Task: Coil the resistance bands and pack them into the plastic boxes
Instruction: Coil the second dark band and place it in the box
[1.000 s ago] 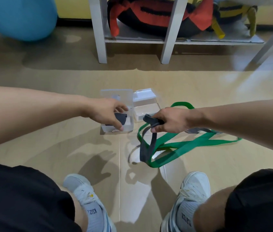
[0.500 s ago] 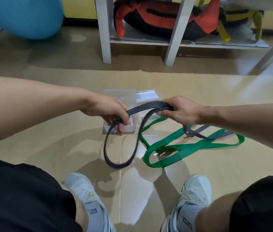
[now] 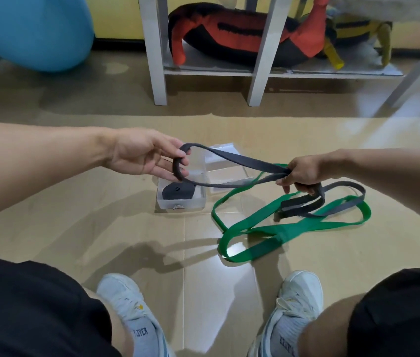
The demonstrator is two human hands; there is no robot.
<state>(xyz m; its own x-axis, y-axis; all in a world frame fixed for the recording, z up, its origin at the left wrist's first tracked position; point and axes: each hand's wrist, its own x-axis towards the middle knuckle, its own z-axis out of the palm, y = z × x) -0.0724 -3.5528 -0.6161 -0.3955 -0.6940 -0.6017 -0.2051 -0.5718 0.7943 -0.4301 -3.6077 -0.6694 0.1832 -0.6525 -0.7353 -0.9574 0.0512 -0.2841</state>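
Note:
A grey resistance band [image 3: 239, 161] stretches between my hands above the floor. My left hand [image 3: 144, 155] pinches its looped end between thumb and fingers. My right hand [image 3: 302, 173] grips both strands farther along; the rest of the band trails to the floor on the right. A green band [image 3: 275, 231] lies in loose loops on the floor under it. Two clear plastic boxes sit beyond my hands: the left box [image 3: 181, 203] holds a dark coiled band [image 3: 178, 193], the right box [image 3: 226, 172] looks empty.
A white shelf frame [image 3: 158, 70] stands at the back with a red-and-black bag [image 3: 242, 39] on its low board. A blue exercise ball [image 3: 33, 29] is at the far left. My two white shoes [image 3: 126, 302] are at the bottom.
My left hand left the box and took the grey band's end. Both hands rose and moved apart, pulling the hanging loop out straight.

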